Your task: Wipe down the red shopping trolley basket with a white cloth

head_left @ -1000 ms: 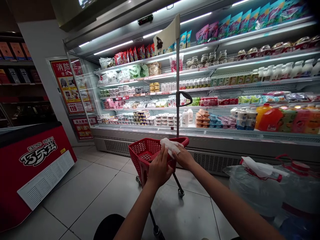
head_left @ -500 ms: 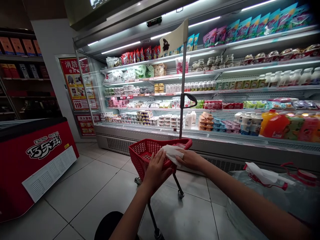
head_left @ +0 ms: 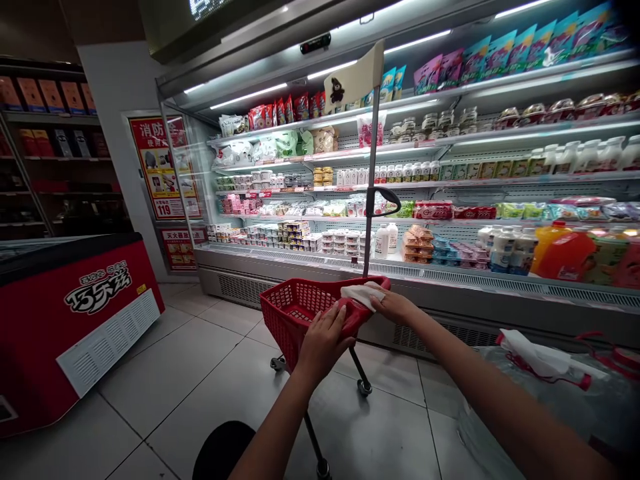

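A small red shopping cart (head_left: 285, 323) with a perforated basket stands before me on wheeled legs. My left hand (head_left: 325, 341) lies over the near rim of the basket, fingers bent across the edge and thumb to the right. At the right end of the cart, my right hand (head_left: 393, 307) holds a white cloth (head_left: 364, 294) against the red rim. The cloth is bunched toward the fingers and spread flat to the left. My right fingertips are partly hidden by it. A grey pole (head_left: 373, 167) with a black hook and a cream flag rises behind the cart.
An open refrigerated display (head_left: 320, 263) with stocked shelves spans the back. On the left is a red freezer (head_left: 115, 320). Large clear water jugs (head_left: 530, 407), one with a white cloth on its handle, stand at lower right. A round black object (head_left: 225, 450) sits at the bottom.
My right hand has slid the white cloth right along the cart's rim. My left hand has come off the cloth and now rests on the bare rim. The view has shifted slightly.
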